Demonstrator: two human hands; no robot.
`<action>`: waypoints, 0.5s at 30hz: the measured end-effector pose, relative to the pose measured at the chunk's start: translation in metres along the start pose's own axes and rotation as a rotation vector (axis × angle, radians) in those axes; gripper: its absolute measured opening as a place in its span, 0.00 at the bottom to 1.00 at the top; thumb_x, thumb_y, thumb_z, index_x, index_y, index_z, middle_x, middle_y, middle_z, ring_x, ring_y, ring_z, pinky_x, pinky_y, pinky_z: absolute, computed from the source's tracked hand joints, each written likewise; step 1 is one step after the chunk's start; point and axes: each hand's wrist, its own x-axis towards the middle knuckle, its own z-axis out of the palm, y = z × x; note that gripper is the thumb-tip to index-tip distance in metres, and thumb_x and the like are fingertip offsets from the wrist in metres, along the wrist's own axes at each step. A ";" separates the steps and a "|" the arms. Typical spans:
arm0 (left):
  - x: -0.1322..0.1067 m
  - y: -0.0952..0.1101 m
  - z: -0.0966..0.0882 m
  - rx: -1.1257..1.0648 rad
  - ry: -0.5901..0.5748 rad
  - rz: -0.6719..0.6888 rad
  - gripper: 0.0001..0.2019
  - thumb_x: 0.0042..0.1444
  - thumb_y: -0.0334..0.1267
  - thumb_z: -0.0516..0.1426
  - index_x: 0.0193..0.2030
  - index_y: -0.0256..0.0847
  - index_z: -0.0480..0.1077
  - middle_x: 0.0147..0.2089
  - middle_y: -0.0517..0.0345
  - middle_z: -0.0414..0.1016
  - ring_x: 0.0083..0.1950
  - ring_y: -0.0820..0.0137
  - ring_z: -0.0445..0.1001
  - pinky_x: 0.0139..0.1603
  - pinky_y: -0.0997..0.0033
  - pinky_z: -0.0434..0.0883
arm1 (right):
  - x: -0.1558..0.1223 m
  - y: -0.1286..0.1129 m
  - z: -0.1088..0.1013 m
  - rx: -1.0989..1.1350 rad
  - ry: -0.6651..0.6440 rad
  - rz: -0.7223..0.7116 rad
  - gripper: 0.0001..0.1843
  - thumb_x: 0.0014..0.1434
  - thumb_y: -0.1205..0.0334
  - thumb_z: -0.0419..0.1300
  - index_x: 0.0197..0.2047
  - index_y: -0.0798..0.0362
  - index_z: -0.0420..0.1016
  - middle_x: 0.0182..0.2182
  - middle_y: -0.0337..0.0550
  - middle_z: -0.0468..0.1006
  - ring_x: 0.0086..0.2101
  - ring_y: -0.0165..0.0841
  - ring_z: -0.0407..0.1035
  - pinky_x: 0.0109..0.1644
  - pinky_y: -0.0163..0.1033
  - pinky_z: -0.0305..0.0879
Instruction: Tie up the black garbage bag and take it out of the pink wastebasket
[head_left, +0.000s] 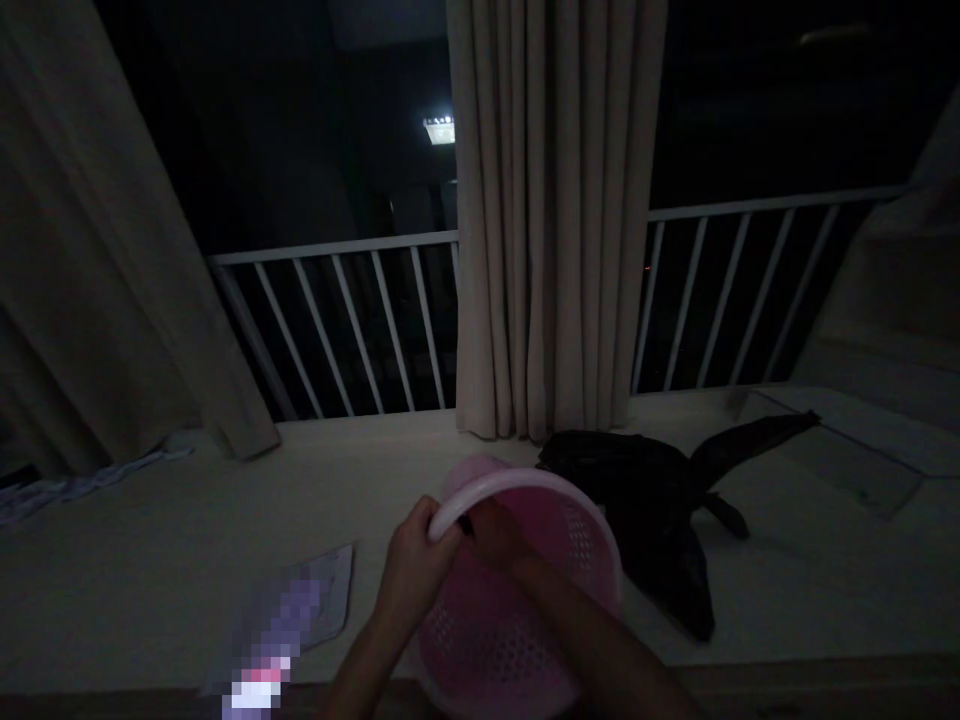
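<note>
The left forearm slants up and inward from the bottom edge, its hand bent over the left rim of a pink basket, fingers closed around that rim. The basket tilts at the front of a pale ledge. The right forearm crosses leftward over the basket's opening, its hand inside; whether those fingers grip anything cannot be told. Rightmost, a black bag lies just beside the basket.
</note>
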 end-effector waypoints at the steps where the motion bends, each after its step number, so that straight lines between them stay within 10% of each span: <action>1: 0.012 0.006 -0.005 0.015 -0.024 0.007 0.06 0.46 0.39 0.51 0.24 0.42 0.57 0.21 0.67 0.59 0.25 0.73 0.61 0.25 0.76 0.57 | 0.014 -0.001 -0.006 -0.038 0.018 0.019 0.20 0.53 0.64 0.53 0.50 0.57 0.66 0.48 0.56 0.69 0.48 0.42 0.64 0.49 0.42 0.57; 15: 0.104 0.020 -0.023 -0.363 -0.445 -0.115 0.14 0.46 0.40 0.55 0.37 0.34 0.71 0.32 0.56 0.75 0.32 0.69 0.71 0.30 0.74 0.66 | 0.035 0.007 -0.056 -0.267 -0.059 -0.036 0.14 0.49 0.62 0.55 0.40 0.55 0.71 0.38 0.49 0.75 0.38 0.37 0.69 0.37 0.36 0.60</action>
